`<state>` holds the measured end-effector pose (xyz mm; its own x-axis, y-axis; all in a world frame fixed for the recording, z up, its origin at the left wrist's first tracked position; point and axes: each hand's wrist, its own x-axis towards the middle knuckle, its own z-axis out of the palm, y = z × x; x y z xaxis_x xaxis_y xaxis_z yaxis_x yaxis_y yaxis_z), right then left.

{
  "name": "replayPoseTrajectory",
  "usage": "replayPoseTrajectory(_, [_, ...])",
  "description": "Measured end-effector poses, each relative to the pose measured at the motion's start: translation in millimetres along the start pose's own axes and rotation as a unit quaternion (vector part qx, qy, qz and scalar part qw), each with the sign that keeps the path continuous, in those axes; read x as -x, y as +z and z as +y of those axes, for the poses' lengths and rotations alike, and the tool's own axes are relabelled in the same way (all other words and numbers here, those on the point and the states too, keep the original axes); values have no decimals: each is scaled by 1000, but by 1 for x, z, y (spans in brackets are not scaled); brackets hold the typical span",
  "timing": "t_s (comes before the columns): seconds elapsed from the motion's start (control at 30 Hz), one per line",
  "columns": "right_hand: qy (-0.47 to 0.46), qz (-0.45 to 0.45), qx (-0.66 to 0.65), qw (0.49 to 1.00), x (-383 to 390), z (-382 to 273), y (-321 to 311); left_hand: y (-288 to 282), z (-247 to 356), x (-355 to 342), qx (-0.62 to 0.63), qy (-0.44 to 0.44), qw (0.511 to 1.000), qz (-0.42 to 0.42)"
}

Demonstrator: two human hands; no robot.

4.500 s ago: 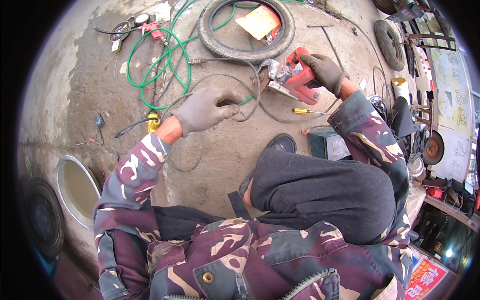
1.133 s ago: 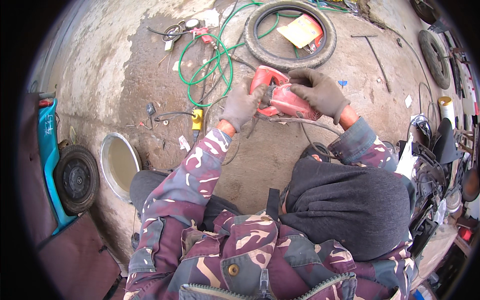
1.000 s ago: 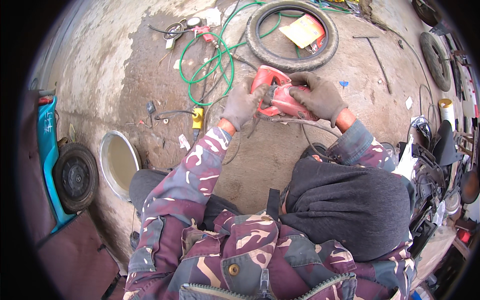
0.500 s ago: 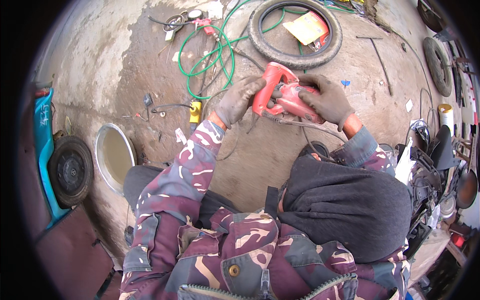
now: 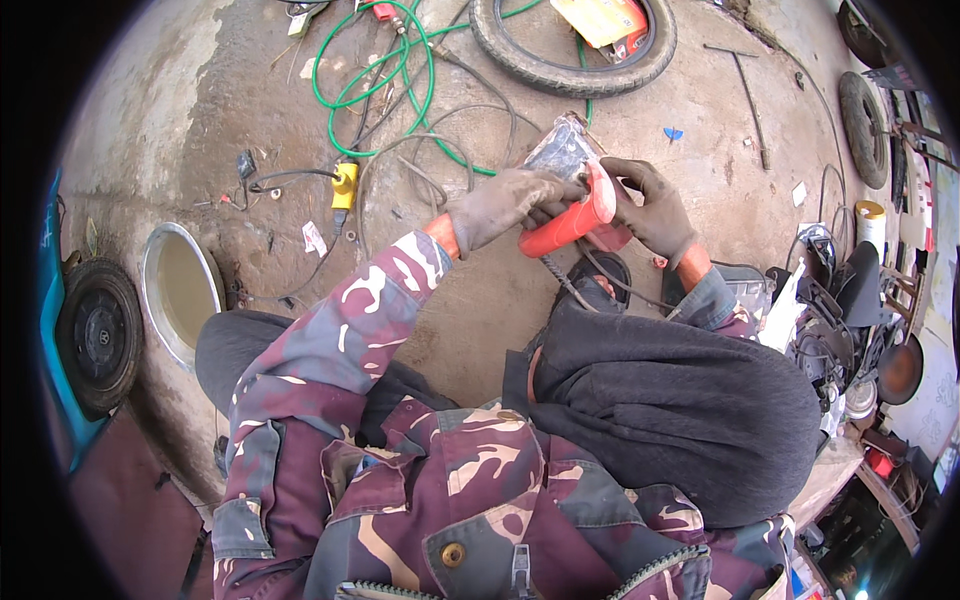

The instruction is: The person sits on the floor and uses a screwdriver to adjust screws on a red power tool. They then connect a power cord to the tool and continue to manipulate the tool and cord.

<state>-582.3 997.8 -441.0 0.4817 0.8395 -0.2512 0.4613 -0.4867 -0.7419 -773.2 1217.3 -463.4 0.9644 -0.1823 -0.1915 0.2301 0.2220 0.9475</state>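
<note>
Both my gloved hands hold a red corded power tool (image 5: 570,222) with a loop-shaped handle, up off the floor in front of my knees. A flat grey metal plate (image 5: 562,150) on its far side now faces up and away. My left hand (image 5: 503,207) is closed on the tool's left side, near the plate, its fingertips partly hidden behind the red handle. On the other side, my right hand (image 5: 652,212) grips the body, fingers bent around it. A dark power cord (image 5: 567,282) trails from the tool toward my right foot.
A tyre (image 5: 488,45) lies ahead with an orange-yellow package inside it. Beside it are green hose loops (image 5: 432,85) and a yellow connector (image 5: 344,186). A water basin (image 5: 150,290) stands left, a T-shaped bar (image 5: 752,110) lies right, and parts crowd the right edge.
The tool has been turned over in my hands, so its grey plate shows and the handle points nearer me. My left hand has shifted right and closer to the plate. The view has shifted too.
</note>
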Motion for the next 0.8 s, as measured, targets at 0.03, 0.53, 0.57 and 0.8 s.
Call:
replayPoseTrajectory(0.03, [-5, -3, -13, 1000, 0, 2, 1, 0, 0, 1, 14, -6, 1000, 0])
replayPoseTrajectory(0.53, [243, 16, -383, 891, 52, -50, 11, 7, 7, -3, 98, 56, 994, -3])
replayPoseTrajectory(0.57, [234, 13, -432, 871, 51, -52, 13, 7, 9, -5, 93, 74, 993, -7])
replayPoseTrajectory(0.8, [164, 27, -519, 838, 39, -67, 7, 28, 35, -26, 275, 11, 961, 30])
